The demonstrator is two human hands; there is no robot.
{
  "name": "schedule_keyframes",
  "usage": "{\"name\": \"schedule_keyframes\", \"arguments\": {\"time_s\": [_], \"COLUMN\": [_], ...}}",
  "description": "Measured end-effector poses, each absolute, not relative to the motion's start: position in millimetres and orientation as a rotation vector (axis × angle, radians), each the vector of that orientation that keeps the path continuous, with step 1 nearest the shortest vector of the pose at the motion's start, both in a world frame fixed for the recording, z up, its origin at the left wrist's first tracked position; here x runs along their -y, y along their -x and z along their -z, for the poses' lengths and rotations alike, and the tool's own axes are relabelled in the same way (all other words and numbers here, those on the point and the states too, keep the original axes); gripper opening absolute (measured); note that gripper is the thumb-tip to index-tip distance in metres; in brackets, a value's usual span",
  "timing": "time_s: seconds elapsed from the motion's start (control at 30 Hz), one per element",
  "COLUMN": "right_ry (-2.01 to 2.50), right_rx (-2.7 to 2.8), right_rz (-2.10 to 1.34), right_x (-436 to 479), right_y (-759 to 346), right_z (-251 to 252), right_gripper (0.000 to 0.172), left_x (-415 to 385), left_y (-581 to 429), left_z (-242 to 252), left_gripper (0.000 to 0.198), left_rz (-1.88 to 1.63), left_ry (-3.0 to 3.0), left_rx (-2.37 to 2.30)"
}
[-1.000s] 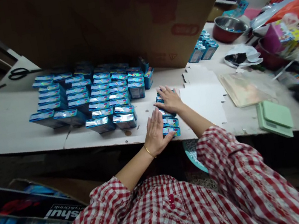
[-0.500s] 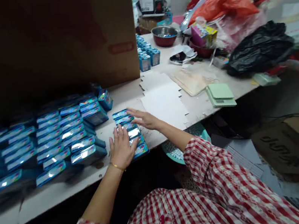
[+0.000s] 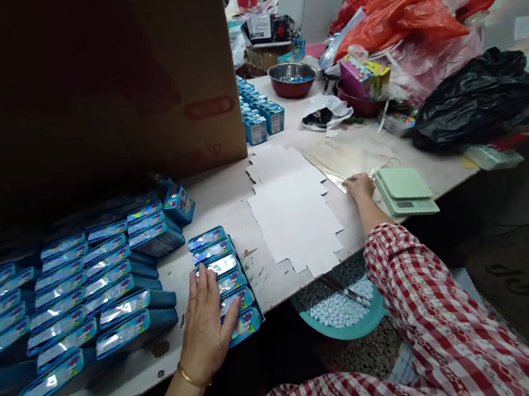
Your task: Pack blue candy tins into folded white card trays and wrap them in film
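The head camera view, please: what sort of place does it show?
Probably a small packing workshop: rows of blue boxes stand on a long table, a green scale sits near its edge, and a large cardboard box stands behind.

two hands (image 3: pixel 204 323), six blue boxes (image 3: pixel 229 281) in the row under the left one, others leftward too overlapped to count, one green scale (image 3: pixel 403 183), one teal basin (image 3: pixel 348 333), one bracelet (image 3: pixel 192 379).
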State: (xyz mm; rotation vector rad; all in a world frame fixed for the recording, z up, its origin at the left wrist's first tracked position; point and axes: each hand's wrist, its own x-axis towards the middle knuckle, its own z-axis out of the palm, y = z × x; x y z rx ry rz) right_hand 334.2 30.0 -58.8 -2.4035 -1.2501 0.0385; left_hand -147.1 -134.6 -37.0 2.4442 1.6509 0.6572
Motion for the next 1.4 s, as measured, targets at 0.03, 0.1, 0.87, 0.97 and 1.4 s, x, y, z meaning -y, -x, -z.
{"name": "schedule_keyframes", "arguments": {"time_s": [0.03, 0.1, 0.87, 0.97, 1.4], "right_ry": [2.419, 2.459, 1.106, 1.185, 1.146], "right_rx": [1.205, 1.121, 2.419, 2.359, 2.404], "right_rz": [-0.055, -0.07, -0.139, -0.003, -0.045], "right_x": [-33, -40, 134, 140, 193], "right_y": [-337, -339, -31, -19, 13], "right_z": [57, 46, -31, -37, -45], "right_gripper": [0.024, 0.025, 0.023, 0.03, 0.028], "left_x": [135, 136, 132, 143, 222], "left_y": [147, 147, 137, 148, 185], "left_z": [37, 35, -38, -37, -33], "left_gripper": [0.07, 0.07, 0.026, 0.039, 0.021], "left_rz": [-0.66, -0.659, -1.1, -1.177, -1.221], "left_ry": [-2.44, -2.427, -0.666, -0.74, -2.124], "left_rx": [-1.652, -1.653, -1.135, -1.106, -1.533]}}
